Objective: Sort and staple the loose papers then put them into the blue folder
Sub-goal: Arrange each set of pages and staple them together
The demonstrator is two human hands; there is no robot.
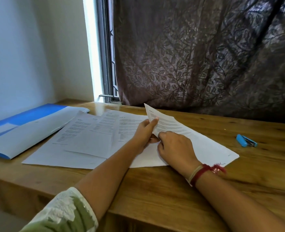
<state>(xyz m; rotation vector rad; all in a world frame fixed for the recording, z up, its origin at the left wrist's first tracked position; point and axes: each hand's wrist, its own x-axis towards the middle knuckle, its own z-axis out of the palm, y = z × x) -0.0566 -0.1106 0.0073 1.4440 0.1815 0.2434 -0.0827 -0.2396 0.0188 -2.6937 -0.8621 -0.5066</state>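
Several printed white sheets (88,136) lie fanned and overlapping across the middle of the wooden table (155,190). My left hand (145,131) pinches the left edge of one printed sheet (171,126), whose far corner lifts off the table. My right hand (175,148) grips the same sheet's left edge just below, fingers curled. The blue folder (26,129) lies open at the left, with white pages showing inside. A small blue stapler (246,140) rests on the table to the right, apart from both hands.
A dark leaf-patterned curtain (205,56) hangs right behind the table's far edge. A window frame (107,64) and white wall (29,47) stand at the back left. The table's front edge runs close below my forearms.
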